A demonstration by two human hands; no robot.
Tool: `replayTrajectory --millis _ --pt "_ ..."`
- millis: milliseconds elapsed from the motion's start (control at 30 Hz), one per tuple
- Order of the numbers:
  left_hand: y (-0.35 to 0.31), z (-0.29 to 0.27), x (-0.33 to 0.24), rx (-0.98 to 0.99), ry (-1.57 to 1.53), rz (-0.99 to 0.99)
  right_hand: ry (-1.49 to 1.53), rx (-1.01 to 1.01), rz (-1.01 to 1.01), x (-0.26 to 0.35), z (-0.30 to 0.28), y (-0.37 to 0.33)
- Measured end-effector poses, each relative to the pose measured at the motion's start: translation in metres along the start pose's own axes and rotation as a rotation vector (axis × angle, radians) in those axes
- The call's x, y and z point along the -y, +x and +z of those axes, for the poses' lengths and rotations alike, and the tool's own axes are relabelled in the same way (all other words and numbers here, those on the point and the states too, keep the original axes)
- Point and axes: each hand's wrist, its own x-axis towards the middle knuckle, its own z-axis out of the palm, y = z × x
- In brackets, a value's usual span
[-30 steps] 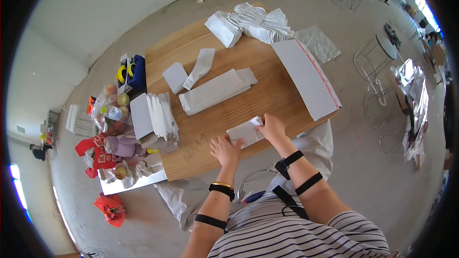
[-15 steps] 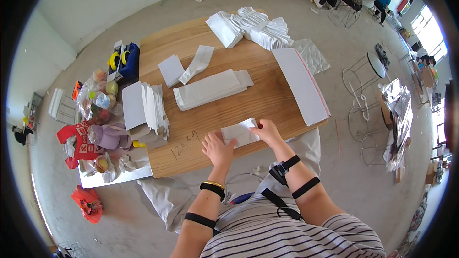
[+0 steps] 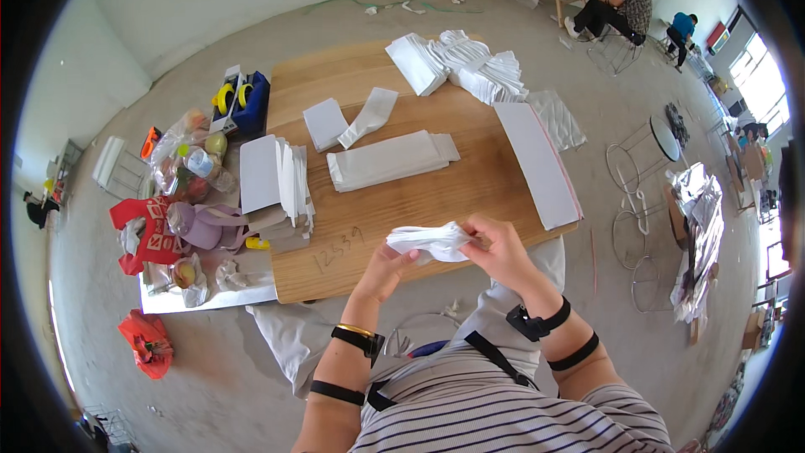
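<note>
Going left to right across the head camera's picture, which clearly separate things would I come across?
Red bag on the floor → blue tape holder → left hand → white bundle → right hand → round stool.

Worn are a dark-striped white shirt (image 3: pixel 503 424), black arm straps (image 3: pixel 574 353) and a gold bangle (image 3: pixel 355 330).

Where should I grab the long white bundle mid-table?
Probably the right end, from the right: the long bundle lies flat and narrows into a jutting tab there, while its left end sits close to the fanned white stack.
</note>
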Motion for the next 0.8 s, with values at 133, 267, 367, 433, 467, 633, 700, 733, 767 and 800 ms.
replayTrajectory --millis 133,267,367,433,467,633,700,733,767,800 --pt "-0.018 0.018 -0.017 0.036 -0.030 0.084 0.174 -0.034 0.079 0.002 -0.012 -0.005" --pt "-0.034 0.042 -0.041 0.119 0.080 0.268 0.389 -0.003 0.076 0.017 -0.020 -0.017" --pt "-0.046 0.072 -0.059 0.179 0.104 0.304 0.307 0.052 -0.011 0.035 -0.028 -0.028" --pt "-0.052 0.079 -0.065 0.221 0.085 0.276 0.301 0.084 -0.018 0.047 -0.030 -0.035" --pt "-0.054 0.080 -0.067 0.216 0.108 0.237 0.300 0.085 -0.024 0.049 -0.032 -0.037" --pt "-0.066 0.083 -0.061 0.112 0.160 0.340 0.545 0.048 0.063 0.071 -0.028 -0.043" --pt "-0.072 0.086 -0.064 0.050 0.186 0.380 0.536 0.092 0.115 0.057 -0.022 -0.049" --pt "-0.075 0.086 -0.066 0.048 0.192 0.383 0.527 0.140 0.171 0.047 -0.018 -0.050" --pt "-0.079 0.086 -0.068 0.019 0.232 0.351 0.533 0.143 0.165 0.041 -0.015 -0.050" --pt "-0.083 0.085 -0.070 -0.013 0.272 0.319 0.511 0.118 0.239 0.036 -0.010 -0.049"
